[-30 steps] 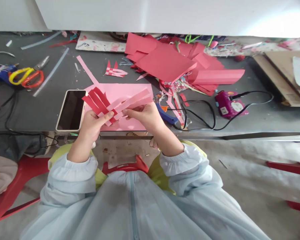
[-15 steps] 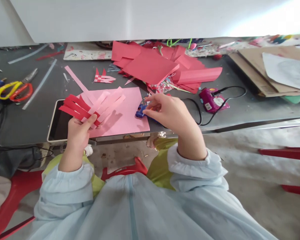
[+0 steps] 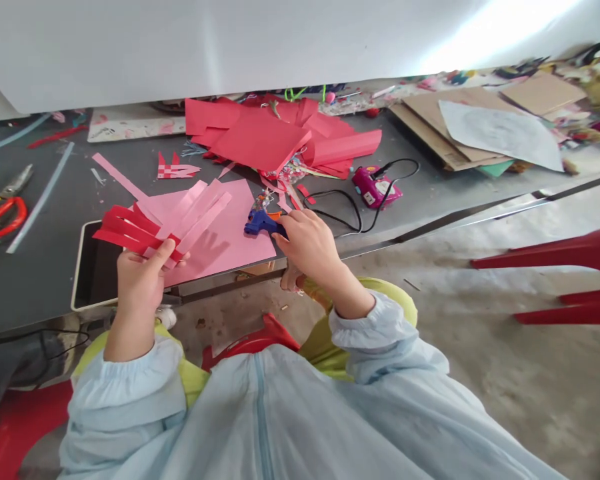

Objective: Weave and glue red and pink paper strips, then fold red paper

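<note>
The left hand pinches the woven paper piece above the pink sheet. Interlacing is complete near the thumb; the red strips and pale pink strips fan out unwoven beyond. The right hand grasps the blue glue gun by its handle. Applied glue cannot be confirmed.

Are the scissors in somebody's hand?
No, the scissors lie on the table; the left hand holds paper strips, and the right hand grasps a blue glue gun.
</note>
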{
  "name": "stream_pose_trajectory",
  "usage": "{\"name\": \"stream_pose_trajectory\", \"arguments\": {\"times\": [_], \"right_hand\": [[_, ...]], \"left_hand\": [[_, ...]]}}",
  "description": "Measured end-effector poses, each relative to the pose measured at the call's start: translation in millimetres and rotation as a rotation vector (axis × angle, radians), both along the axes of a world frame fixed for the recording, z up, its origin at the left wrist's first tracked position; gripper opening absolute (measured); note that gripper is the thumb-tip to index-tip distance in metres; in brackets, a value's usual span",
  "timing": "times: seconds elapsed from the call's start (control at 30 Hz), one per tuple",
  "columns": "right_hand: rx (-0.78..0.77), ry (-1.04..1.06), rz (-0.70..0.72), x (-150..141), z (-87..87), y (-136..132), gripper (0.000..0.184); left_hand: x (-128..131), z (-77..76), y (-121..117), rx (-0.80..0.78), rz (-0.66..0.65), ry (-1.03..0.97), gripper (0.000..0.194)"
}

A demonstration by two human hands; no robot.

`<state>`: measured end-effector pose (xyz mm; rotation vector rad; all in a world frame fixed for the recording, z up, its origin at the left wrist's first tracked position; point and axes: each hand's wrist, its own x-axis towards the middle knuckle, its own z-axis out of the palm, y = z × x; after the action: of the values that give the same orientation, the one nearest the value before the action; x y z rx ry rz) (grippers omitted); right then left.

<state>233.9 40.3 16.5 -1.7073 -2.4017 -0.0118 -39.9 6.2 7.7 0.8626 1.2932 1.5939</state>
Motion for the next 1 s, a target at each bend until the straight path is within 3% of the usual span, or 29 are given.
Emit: {"name": "stream_pose_trajectory", "arguments": {"times": [0.13,0.23,0.53,0.8,1.0], "right_hand": [[0.107,0.023,-0.02,12,1.8,-16,0.024],[0.165,0.074,-0.131,34,1.2,-21,0.027],[0.208,0.149,-0.425,108,-6.7,-6,0.033],[0.084,0.059,-0.506,112,-20.5,11,0.039],[0.045,-0.004,-0.493,103,-16.7,6,0.035]], "left_hand": [[0,1.8,-2,-0.013,-0.002,-0.001,0.037],[3,4.7,-2,-0.004,0.011,0.005,0.039],[3,3.8,1,0.027,0.009,0.039,0.042],[-2,1.4,2,0.016,0.0,0.034,0.04],[0,3.8,1,0.031,-0.024,0.038,0.042]]}}
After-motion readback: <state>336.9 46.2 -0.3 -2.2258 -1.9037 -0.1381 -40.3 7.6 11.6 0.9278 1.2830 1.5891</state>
